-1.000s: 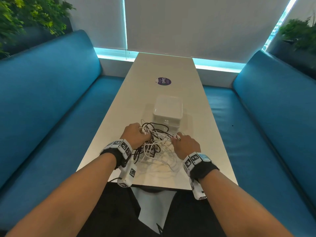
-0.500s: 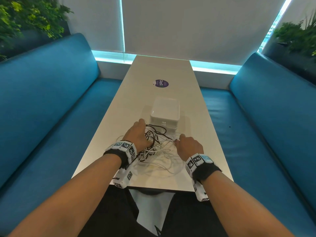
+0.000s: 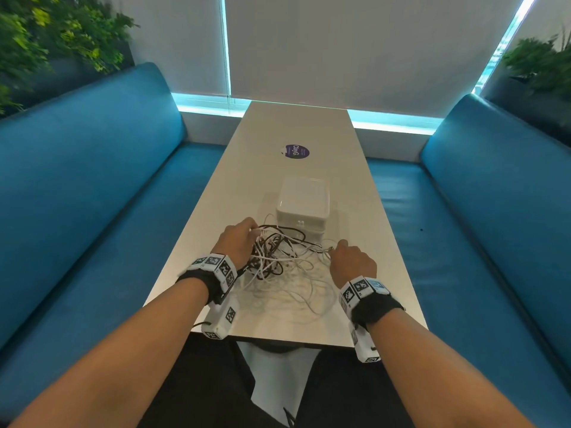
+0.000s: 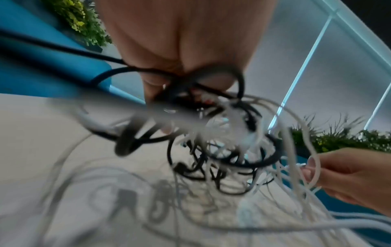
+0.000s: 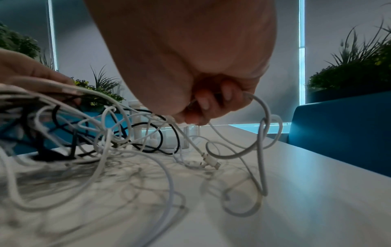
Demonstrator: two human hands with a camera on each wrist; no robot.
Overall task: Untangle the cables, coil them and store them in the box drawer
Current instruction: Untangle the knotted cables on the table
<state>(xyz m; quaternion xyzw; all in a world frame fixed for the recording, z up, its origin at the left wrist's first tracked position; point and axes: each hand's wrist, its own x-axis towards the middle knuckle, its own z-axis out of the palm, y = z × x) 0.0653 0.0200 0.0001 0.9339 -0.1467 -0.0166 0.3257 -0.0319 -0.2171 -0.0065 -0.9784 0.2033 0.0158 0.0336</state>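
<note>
**Inspector:** State where the cables lay.

**Observer:** A tangle of black and white cables (image 3: pixel 279 261) sat on the near half of the long white table (image 3: pixel 309 128), touching the front of the white drawer box (image 3: pixel 302 200). The box stood mid-table, its drawer closed. White loops spread loose toward the table's near edge; the black strands bunched on the left side of the heap.

**Inspector:** And the hands?

**Observer:** They were apart, one at each side of the heap. The left hand (image 3: pixel 236 239) had its fingers curled into the black and white knot, gripping a bunch of strands lifted off the surface. The right hand (image 3: pixel 352 262) had its fingers curled round a single white cable (image 5: pixel 259 107), pinched near its end. A white connector (image 5: pixel 211 161) lay on the table just below that hand.

**Inspector:** Surroundings?

**Observer:** Blue benches (image 3: pixel 92 180) ran along both sides of the table. A round purple sticker (image 3: pixel 296 151) lay beyond the box. Green plants (image 3: pixel 55 35) stood behind the bench backs.
</note>
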